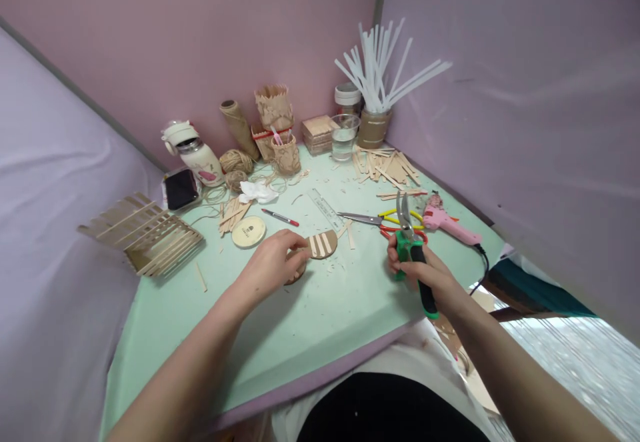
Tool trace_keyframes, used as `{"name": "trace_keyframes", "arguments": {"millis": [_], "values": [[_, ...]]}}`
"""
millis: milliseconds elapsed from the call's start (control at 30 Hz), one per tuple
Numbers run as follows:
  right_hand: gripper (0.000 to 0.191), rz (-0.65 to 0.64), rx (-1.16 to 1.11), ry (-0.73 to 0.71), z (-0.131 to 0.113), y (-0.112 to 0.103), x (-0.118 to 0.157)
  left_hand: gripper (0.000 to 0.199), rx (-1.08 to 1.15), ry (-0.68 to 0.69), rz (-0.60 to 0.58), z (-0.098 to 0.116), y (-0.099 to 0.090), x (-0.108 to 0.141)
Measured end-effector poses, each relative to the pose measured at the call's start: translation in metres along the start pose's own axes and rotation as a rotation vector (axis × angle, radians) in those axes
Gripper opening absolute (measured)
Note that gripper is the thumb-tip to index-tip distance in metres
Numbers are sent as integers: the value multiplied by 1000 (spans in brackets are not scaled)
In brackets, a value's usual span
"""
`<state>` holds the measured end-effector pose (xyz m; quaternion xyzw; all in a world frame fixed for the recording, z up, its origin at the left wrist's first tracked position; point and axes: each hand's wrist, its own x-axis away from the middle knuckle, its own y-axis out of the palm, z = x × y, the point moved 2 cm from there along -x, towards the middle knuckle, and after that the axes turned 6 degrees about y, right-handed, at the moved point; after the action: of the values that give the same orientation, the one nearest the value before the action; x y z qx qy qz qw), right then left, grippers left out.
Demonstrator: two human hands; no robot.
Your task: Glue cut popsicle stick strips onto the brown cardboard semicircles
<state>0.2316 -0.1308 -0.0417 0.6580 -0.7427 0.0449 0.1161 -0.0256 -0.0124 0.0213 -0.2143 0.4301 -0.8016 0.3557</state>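
Note:
My right hand (417, 269) grips a pair of green-and-black pruning shears (407, 235), blades pointing up, over the right part of the table. Fingers of my left hand (280, 255) are curled together in a pinch beside a brown cardboard piece (327, 245) with pale wooden strips across it. Under those fingers lies a second rounded cardboard piece (296, 275), partly covered by the hand. What the pinch holds, if anything, is hidden. A round pale lid (249, 232) lies left of the hand, and a red-and-dark pen (280, 217) lies beyond it.
Scissors (360, 219), a clear ruler (325, 209) and a pink glue gun (453, 224) lie ahead and right. A slatted wooden basket (165, 242) stands left. Loose sticks (387, 165), a water cup (343, 139) and a pot of white sticks (374, 129) are farther back.

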Motion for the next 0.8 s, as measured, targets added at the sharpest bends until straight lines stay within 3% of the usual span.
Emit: {"name": "trace_keyframes", "arguments": {"millis": [167,333,500,667,800], "values": [[35,-87,-89,12,1,-2,-1,22,-152,39,-93,27,9,-42],[31,-1,258,-48,-20,-2,13,25,-403,41,-134,51,51,-79],[32,12,426,-86,-27,-10,23,29,-484,-8,-115,64,76,-89],[34,90,567,53,-27,-8,21,23,-432,-53,-93,63,78,-90],[43,211,729,130,-27,1,14,22,-307,-31,-62,51,60,-82]]}}
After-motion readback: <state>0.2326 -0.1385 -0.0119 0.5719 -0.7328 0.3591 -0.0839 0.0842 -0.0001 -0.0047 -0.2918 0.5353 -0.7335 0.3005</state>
